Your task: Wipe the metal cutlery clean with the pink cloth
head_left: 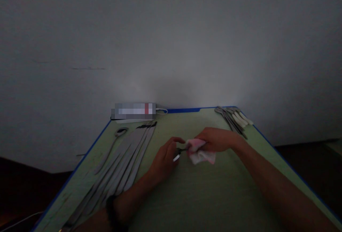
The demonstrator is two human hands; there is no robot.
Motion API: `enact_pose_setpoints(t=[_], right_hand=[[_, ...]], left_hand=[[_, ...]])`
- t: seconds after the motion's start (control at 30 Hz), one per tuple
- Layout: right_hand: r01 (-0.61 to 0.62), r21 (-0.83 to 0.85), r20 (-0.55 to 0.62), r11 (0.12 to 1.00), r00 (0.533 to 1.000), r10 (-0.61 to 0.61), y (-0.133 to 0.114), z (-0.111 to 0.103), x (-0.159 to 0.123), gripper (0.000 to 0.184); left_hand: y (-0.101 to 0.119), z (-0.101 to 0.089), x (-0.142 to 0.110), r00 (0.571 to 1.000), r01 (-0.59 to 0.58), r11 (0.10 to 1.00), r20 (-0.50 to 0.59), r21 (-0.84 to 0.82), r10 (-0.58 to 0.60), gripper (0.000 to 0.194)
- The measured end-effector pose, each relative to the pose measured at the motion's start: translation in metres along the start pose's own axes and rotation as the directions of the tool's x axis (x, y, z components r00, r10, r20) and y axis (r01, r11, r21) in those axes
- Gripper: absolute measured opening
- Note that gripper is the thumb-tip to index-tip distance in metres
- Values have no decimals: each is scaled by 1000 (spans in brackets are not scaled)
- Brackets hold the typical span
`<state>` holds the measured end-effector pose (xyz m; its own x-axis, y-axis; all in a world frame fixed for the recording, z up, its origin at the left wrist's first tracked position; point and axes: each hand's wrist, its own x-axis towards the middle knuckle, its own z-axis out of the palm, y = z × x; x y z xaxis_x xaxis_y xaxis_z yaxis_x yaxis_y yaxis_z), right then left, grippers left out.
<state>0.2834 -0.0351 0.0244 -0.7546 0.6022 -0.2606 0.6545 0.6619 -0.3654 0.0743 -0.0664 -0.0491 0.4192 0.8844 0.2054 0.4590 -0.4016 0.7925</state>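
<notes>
My left hand point(167, 156) is closed around the shiny head of a metal spoon point(177, 154), near the middle of the table; much of the spoon is hidden by my fingers. Its thin stem runs right into a pink and white cloth point(199, 155). My right hand point(213, 139) is closed on this cloth, which is bunched around the stem, with a loose corner hanging toward me. To the left of my left hand, several long flat metal utensils point(128, 160) lie side by side, slanting. A single large spoon point(109, 150) lies beside them, further left.
Several metal utensils point(231, 121) lie in a pile at the back right, beside several white-handled ones point(239, 118). A blurred-out box-like object point(135, 111) with a white loop point(162, 111) stands at the back left. The green table point(203, 196) has a blue edge and meets a grey wall point(181, 46).
</notes>
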Motion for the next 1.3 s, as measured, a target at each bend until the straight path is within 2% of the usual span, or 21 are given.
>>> enact_pose_setpoints(t=[0.1,0.2,0.27,0.37,0.47,0.6,0.67,0.77,0.87,0.93,1.07,1.17,1.3], right_hand=[[5,-165,-14,986,1000,-7,-24,12,17,21],[-34,-220,-44,975,999,25,-29,16,22,20],[-13,-145,-28,989,1000,9,-21,14,18,20],[40,60,-9,997,999,-39,1,6,3,22],[1,234,6,972,1000,-2,23,-2,-12,26],[-89,314,22,945,996,87,32,-5,-20,28],[-94,285,-4,954,995,99,24,-2,-16,27],[-10,134,-90,991,996,22,3,6,-2,23],[32,-64,-110,997,993,-39,-16,16,16,18],[44,-82,-100,996,994,-52,-19,21,23,16],[55,99,-18,994,998,-54,-3,19,18,18],[15,218,-16,976,1000,-12,16,10,4,22],[-81,292,-20,953,996,90,34,-2,-17,27]], left_hand=[[3,3,-1,997,75,987,15,-146,-73,31],[8,3,-2,991,131,972,30,-197,-127,32],[11,2,-2,991,132,967,56,-218,-123,30],[16,-1,-1,987,162,954,59,-252,-152,31],[16,-3,1,978,210,934,57,-288,-202,35],[12,-4,1,985,172,948,36,-269,-169,34],[11,-4,1,986,166,952,15,-259,-168,33],[12,-2,0,981,183,947,-18,-265,-195,34],[13,1,0,991,115,974,-48,-195,-127,30],[12,3,0,995,83,986,-47,-147,-90,28],[11,3,1,996,91,983,6,-158,-92,27],[15,-2,2,992,122,967,31,-223,-118,29],[22,-6,2,975,219,923,35,-317,-219,32]])
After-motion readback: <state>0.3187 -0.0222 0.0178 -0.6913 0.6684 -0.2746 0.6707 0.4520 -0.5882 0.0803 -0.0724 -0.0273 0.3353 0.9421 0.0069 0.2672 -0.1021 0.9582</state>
